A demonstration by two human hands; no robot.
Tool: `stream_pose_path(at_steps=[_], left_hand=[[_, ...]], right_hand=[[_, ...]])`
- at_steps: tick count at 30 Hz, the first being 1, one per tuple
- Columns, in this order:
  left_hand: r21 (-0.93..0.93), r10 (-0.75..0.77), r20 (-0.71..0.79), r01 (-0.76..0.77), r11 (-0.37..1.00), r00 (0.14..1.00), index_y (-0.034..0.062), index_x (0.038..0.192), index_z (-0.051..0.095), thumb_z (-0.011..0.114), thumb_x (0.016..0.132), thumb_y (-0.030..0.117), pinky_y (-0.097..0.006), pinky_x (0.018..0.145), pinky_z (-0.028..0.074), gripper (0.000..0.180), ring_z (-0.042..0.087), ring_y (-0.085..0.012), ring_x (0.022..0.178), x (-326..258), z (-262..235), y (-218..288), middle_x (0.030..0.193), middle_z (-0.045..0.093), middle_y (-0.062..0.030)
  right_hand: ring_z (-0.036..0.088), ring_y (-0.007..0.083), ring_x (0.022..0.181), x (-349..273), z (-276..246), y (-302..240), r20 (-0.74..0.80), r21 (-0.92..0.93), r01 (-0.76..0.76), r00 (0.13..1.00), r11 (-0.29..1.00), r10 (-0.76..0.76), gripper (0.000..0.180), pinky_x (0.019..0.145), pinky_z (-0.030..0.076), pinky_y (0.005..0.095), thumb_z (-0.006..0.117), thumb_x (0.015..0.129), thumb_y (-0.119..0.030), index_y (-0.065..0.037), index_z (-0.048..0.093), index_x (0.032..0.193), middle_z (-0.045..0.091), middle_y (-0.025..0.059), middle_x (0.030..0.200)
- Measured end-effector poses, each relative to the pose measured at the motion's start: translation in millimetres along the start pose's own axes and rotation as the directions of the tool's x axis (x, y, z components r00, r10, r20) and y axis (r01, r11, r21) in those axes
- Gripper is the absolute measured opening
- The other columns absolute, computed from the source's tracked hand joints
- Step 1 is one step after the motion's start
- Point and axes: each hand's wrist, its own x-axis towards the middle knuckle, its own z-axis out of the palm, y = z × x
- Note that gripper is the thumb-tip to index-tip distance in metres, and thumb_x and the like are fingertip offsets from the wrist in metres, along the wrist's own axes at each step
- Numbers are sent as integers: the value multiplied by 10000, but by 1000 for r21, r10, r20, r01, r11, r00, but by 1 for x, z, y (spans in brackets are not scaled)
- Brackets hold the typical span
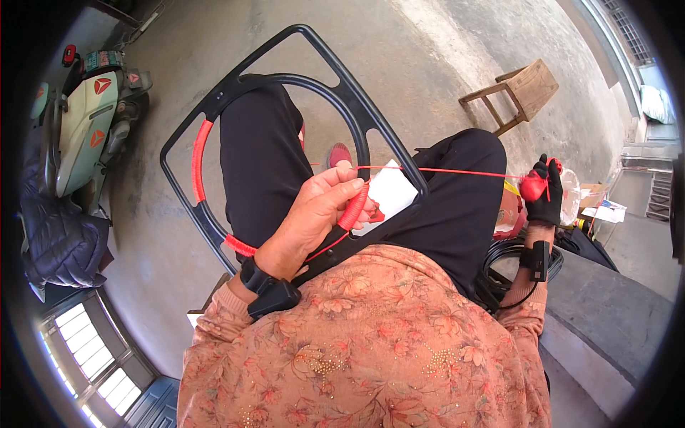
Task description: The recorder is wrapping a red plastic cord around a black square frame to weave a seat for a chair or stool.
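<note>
A black frame (349, 90) with a curved inner ring lies tilted across my lap. My bare left hand (321, 210) is closed around the ring's near right part, thumb and forefinger pinching at the end of a tight red cord winding (354, 207). From there a red cord (464, 171) runs taut to the right. Held out at its far end, my black-gloved right hand (548, 203) is closed on a red cord bundle (533, 187). Two more red windings cover the ring's left side (198, 160) and lower left (239, 245). My left palm is hidden.
A small wooden stool (531, 91) stands at the far right. Coiled black cable (492, 274) lies beside my right thigh, next to a grey ledge (592, 314). At the left stands a scooter (89, 135) with a dark padded cover (64, 246). White paper (391, 191) shows beneath the frame.
</note>
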Motion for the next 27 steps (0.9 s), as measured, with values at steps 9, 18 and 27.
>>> stream_pose_path(at_steps=[9,18,27], left_hand=[[-10,-3,-66,2,1000,998,58,973,532,545,903,142,-312,487,523,110,622,-210,551,7,1,6,731,634,-152],[21,-133,75,132,991,988,52,1023,537,559,889,137,-286,531,526,160,634,-196,610,7,0,-6,762,630,-129],[11,-24,155,23,1000,988,-15,1021,561,572,899,165,-280,527,542,218,644,-192,607,3,-4,-13,820,655,-155]], right_hand=[[628,185,873,-2,13,18,469,-427,191,882,884,36,345,800,490,307,596,891,-292,-12,605,1093,653,100,955],[591,159,826,-75,145,123,575,-465,384,816,798,-57,331,785,480,307,618,866,-124,-48,521,1174,616,52,953],[562,155,1030,-84,101,119,984,-30,735,-96,677,148,395,887,455,305,579,899,-172,-31,492,1257,609,82,1140]])
